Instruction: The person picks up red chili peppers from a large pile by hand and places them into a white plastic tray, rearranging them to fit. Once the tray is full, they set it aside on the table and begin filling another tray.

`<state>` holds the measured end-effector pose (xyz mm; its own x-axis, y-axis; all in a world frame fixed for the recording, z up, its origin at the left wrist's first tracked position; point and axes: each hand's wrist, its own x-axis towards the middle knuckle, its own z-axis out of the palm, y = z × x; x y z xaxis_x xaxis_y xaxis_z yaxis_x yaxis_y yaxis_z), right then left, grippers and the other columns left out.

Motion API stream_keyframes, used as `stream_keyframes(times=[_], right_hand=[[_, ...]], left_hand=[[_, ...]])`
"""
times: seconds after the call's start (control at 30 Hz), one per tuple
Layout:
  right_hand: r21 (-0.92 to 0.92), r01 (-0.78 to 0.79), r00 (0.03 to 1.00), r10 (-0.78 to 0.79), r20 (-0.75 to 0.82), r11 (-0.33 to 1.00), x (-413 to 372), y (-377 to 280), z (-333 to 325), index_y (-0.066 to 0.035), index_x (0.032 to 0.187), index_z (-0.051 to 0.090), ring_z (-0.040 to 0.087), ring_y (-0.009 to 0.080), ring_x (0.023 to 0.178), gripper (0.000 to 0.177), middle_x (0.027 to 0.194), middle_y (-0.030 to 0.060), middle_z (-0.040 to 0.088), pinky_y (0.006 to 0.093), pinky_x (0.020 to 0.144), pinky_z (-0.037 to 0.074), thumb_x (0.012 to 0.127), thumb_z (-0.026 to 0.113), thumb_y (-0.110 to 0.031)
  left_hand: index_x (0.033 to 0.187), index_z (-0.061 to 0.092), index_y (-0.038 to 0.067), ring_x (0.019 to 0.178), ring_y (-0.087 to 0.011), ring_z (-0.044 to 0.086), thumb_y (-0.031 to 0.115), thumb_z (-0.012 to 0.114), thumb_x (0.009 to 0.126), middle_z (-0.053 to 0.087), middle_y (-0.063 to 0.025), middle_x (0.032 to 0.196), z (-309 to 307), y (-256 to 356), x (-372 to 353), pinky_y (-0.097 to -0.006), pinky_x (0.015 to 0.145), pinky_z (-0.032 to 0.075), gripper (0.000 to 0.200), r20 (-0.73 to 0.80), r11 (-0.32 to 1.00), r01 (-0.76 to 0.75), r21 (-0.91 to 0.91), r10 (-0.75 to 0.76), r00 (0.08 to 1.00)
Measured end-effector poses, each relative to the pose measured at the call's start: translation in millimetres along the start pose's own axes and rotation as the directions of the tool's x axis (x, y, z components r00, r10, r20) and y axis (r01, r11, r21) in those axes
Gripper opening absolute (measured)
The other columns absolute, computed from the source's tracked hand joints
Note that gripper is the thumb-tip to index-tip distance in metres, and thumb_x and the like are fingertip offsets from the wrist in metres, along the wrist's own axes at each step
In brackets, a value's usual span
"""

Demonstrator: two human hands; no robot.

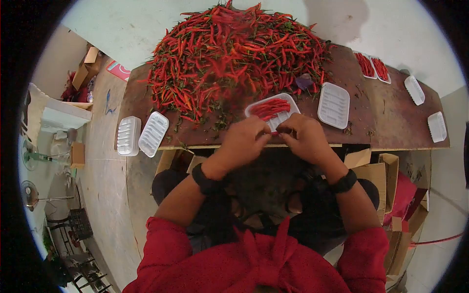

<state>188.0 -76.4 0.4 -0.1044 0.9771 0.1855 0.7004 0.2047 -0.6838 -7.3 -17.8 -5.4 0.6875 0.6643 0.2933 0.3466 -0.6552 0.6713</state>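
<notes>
In the head view, my left hand (pixel 245 140) and my right hand (pixel 308 137) meet at the table's front edge, fingers pinched closed. A sliver of red between their fingertips looks like a chili pepper (pixel 274 133); the fingers hide most of it. Just beyond them lies a white ribbed tray (pixel 291 101) with several red chili peppers (pixel 270 108) laid side by side at its far left part. A big heap of loose red chilies (pixel 234 58) with green stems rises behind this tray.
White trays (pixel 334 106) without chilies lie to the right, others (pixel 128 136) at the left edge. Two filled trays (pixel 365 65) sit far right on the brown tabletop (pixel 361 117). Cardboard boxes (pixel 373 178) stand below the table at right. A purple scrap (pixel 304 81) lies by the heap.
</notes>
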Motion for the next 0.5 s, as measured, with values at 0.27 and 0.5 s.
stream_keyframes(times=[0.27, 0.5], right_hand=[[-0.22, 0.078, 0.997, -0.073, 0.033, 0.972, 3, 4, -1, -0.005, 0.087, 0.062, 0.059, 0.0348, 0.08, 0.014, 0.086, 0.0124, 0.058, 0.0428, 0.067, 0.047, 0.073, 0.062, -0.006], [-0.428, 0.161, 0.981, -0.191, -0.029, 0.89, 19, 22, -2, -0.007, 0.088, 0.06, 0.057, 0.0305, 0.085, 0.015, 0.088, 0.0089, 0.057, 0.0414, 0.071, 0.046, 0.072, 0.06, -0.006]], left_hand=[[0.084, 0.06, 0.004, 0.077, -0.0343, 0.058, 0.012, 0.063, 0.08, 0.057, -0.0136, 0.082, 16, -6, 7, -0.043, 0.066, 0.045, 0.01, -0.027, 0.999, -0.032, 0.019, 0.032, 0.999], [0.089, 0.062, 0.002, 0.081, -0.0316, 0.061, 0.009, 0.066, 0.077, 0.062, -0.0139, 0.085, 12, -14, 17, -0.0375, 0.071, 0.049, 0.014, -0.07, 0.998, 0.062, 0.014, -0.061, 0.996]])
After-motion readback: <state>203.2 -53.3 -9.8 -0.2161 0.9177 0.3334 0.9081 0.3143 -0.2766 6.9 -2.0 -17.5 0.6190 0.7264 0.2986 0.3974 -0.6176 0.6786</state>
